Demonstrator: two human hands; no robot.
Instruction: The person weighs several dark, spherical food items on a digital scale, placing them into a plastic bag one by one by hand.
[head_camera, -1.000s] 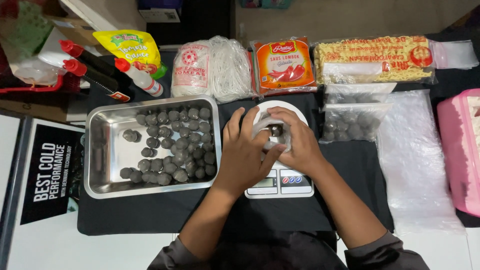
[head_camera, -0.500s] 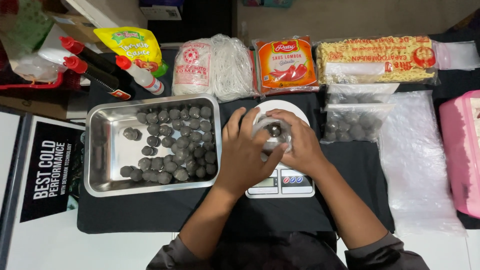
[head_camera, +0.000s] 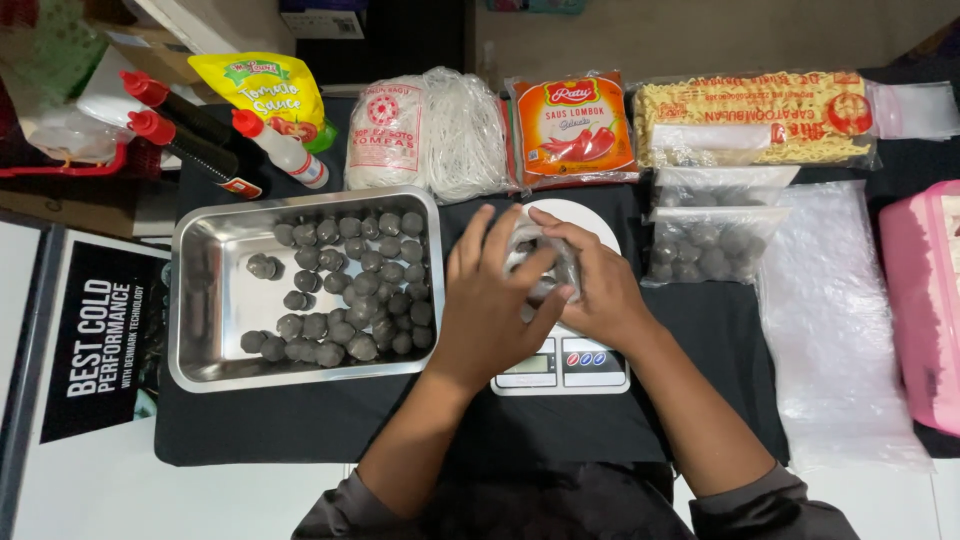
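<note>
Left hand (head_camera: 487, 300) and right hand (head_camera: 598, 290) both pinched shut on small clear bag (head_camera: 545, 262) – held over white scale (head_camera: 562, 355) for weighing; tray (head_camera: 205, 300) of dark balls (head_camera: 350, 290) just left, within reach.

- steel tray (head_camera: 215, 300) of meatballs (head_camera: 350, 285) sits at 9 o'clock of the scale (head_camera: 565, 365)
- bagged meatballs (head_camera: 705, 245) at the scale's 3 o'clock
- noodle packs (head_camera: 755, 120) and sauce pouch (head_camera: 572, 128) up at 12
</note>
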